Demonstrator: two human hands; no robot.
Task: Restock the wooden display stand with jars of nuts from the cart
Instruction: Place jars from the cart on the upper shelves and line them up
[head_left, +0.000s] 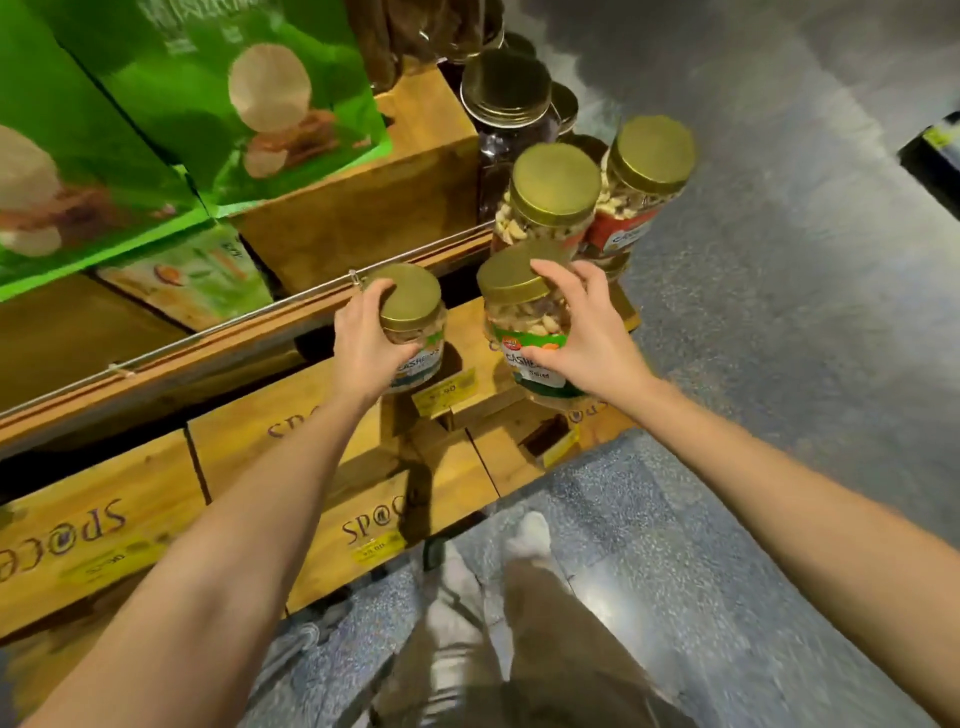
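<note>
The left hand (366, 338) grips a clear plastic jar of cashews with a round gold lid and a pale label (410, 297); its fingers are curled round the side of the jar just under the lid. The right hand (587, 338) grips a second clear jar of nuts with a gold lid and a green label (504, 283), with the fingertips on the edge of the lid and the thumb across the label. The two jars are side by side and apart, over a step of the light brown wooden display stand (322, 400); I cannot tell if they rest on the wood. Just below the left grip there is a yellow price tag (441, 396). Beyond the right grip stands a gold-lidded nut jar (553, 182), and beside it a red-labelled nut jar (652, 153). Up and to the left of the left grip are green cardboard boxes (208, 78).
</note>
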